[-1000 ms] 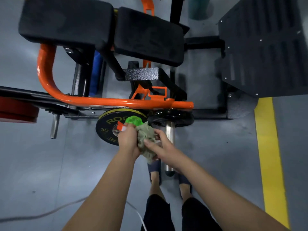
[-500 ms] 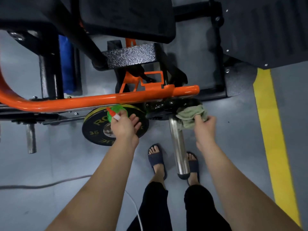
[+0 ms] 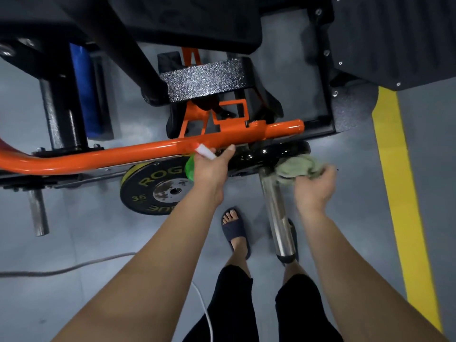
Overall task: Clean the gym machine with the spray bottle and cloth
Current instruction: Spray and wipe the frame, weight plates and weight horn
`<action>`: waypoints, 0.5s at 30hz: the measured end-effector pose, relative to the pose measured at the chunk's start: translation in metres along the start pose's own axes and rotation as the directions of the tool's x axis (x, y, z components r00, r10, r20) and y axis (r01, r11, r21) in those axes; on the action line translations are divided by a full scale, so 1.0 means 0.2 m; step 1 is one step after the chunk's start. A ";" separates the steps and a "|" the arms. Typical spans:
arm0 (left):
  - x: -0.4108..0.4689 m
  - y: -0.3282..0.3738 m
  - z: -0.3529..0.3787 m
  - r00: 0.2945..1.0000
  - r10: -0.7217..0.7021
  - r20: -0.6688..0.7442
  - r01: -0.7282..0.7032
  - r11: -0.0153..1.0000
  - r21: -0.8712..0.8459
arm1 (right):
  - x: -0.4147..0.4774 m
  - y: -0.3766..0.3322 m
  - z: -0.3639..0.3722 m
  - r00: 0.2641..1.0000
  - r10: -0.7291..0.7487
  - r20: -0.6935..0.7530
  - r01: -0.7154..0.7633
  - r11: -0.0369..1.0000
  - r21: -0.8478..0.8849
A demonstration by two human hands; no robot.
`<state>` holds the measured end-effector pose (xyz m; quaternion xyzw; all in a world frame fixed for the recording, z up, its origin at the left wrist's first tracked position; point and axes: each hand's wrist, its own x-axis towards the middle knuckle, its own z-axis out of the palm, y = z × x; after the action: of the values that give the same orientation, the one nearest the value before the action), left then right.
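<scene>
Across the top of the frame spreads the gym machine (image 3: 197, 23), its matte black pads and black frame above a block with a gritty, speckled finish (image 3: 204, 80). Beneath everything lies the smooth grey floor (image 3: 86, 230), with a flat yellow stripe (image 3: 404, 193) running down the right side. A glossy orange tube (image 3: 123, 154) crosses the middle from the left edge and ends in a rounded tip right of centre. Just below it, left of centre, a round black weight plate (image 3: 145, 191) with yellow lettering and a worn metal hub lies flat. Right of that, a shiny black disc (image 3: 266, 154) sits at the root of a polished chrome sleeve (image 3: 276, 213) that points down toward my feet.

My left hand (image 3: 211, 169), at centre frame, is wrapped round the spray bottle (image 3: 191, 166), a translucent green body with a white and orange nozzle aimed at the orange tube. My right hand (image 3: 313, 186), right of centre, has its fingers bunched into the cloth (image 3: 296, 166), a crumpled grey-green rag blurred at its edges, which is against the top of the chrome sleeve beside the shiny disc.
</scene>
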<state>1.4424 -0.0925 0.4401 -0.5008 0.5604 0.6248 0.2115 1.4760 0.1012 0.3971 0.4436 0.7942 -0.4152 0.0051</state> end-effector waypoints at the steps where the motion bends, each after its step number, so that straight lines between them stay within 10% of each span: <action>1: 0.00 0.02 0.02 0.999 0.000 0.035 -0.001 1.000 0.031 | 0.03 0.01 0.00 0.992 0.114 -0.057 -0.109 0.991 0.078; 4: -0.02 0.08 0.09 0.997 -0.013 0.072 0.005 0.994 0.107 | 0.07 0.00 0.05 0.959 0.275 0.071 -0.284 0.935 0.214; 9: 0.04 0.03 0.17 0.997 -0.054 0.064 0.048 0.995 0.092 | -0.27 -0.05 0.07 0.885 -0.017 0.466 -0.065 0.985 0.160; 13: 0.07 -0.07 0.11 0.977 -0.133 0.165 0.109 0.983 0.146 | -0.03 -0.03 0.01 0.973 0.231 0.006 -0.222 0.929 0.295; 15: 0.06 -0.10 0.10 0.970 -0.160 0.181 0.147 0.986 0.083 | 0.12 -0.01 -0.01 0.970 0.236 0.049 -0.241 0.943 0.230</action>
<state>1.4448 -0.0719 0.4170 -0.4740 0.5191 0.6310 0.3281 1.4604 0.1187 0.3916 0.5296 0.6801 -0.5068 0.0114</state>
